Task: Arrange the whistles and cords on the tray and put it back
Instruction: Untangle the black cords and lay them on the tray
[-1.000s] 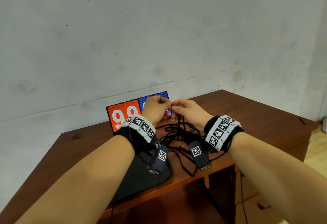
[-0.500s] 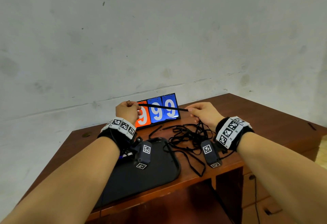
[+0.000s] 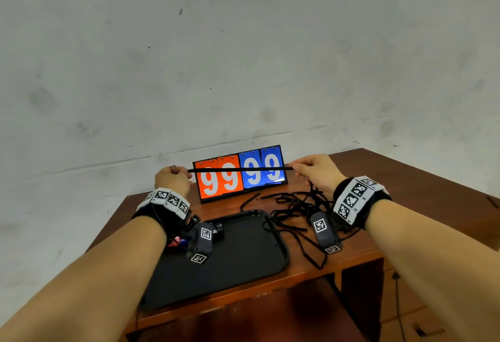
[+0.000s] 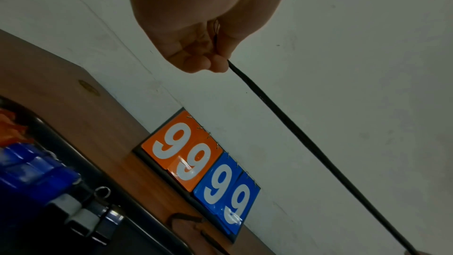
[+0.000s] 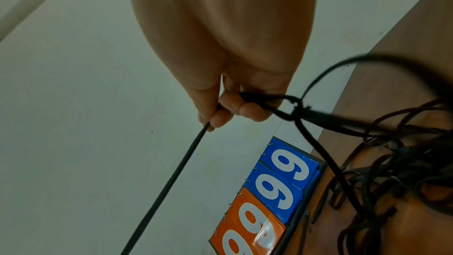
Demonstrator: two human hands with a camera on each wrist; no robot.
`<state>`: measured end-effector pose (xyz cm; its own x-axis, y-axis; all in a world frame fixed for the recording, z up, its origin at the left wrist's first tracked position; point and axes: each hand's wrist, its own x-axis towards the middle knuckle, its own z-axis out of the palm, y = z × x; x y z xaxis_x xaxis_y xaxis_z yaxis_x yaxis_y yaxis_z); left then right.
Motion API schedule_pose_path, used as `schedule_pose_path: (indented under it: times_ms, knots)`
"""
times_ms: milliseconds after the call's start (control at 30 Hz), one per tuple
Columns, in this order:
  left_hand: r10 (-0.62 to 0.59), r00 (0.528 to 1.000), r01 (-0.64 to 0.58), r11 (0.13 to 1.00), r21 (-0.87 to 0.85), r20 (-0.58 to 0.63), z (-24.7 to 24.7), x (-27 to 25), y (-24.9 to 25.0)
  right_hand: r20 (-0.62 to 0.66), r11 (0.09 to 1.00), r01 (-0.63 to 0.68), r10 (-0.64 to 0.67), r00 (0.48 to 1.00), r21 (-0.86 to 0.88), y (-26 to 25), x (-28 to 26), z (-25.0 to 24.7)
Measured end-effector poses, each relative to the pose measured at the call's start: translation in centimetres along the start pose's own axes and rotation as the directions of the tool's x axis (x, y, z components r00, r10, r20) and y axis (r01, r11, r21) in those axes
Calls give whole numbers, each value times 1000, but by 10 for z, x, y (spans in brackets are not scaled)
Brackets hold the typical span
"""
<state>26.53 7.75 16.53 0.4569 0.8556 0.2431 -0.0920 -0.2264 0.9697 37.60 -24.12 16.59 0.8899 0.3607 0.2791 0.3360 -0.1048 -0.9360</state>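
Several whistles (image 3: 216, 229) (partly hidden) at tray's (image 3: 251, 258) far-left corner.

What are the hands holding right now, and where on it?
One black cord, pulled taut between them: the left hand grips one end, the right hand pinches it further along, the rest trailing into the tangle.
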Motion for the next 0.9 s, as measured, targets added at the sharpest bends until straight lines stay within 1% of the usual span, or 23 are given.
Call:
schedule_pose_path:
  times_ms: [167, 300, 400, 500, 600, 667, 733, 767, 833, 900]
  knots:
    - [2, 999, -2, 1000, 8, -42, -37, 5, -3, 17, 1000, 12, -11, 1000, -20, -4, -5, 12]
    - [1, 997, 0, 1000, 19, -71, -62, 8, -3, 67, 984, 68, -58, 996, -167, -10, -11, 21]
    - [-12, 997, 14, 999, 28, -79, -72, 9, -6, 114, 965, 93, -66, 991, -247, -7, -15, 25]
    - [-20, 996, 22, 1000, 14, -88, -69, 7, -5, 92, 965, 58, -35, 995, -256, 5, -14, 23]
    - [-3, 996, 2, 1000, -10, -91, -59, 3, -3, 25, 972, -34, 40, 999, -234, 18, -12, 16]
    - [-6, 996, 6, 1000, 3, -84, -52, 4, -5, -11, 973, -88, 88, 996, -213, 27, -9, 11]
    - [-8, 998, 9, 1000, 15, -56, -43, 6, -8, -16, 976, -105, 104, 994, -190, 30, -8, 10]
    - [1, 1000, 0, 999, 35, -30, -36, 5, -9, 3, 979, -100, 102, 995, -176, 30, -9, 11]
    - [25, 998, -29, 998, 63, 55, -18, -2, -7, 72, 987, -71, 82, 994, -145, 23, -11, 15]
    - [37, 985, -43, 999, 33, 171, 3, -19, 0, 146, 992, -35, 53, 988, -118, 14, -13, 21]
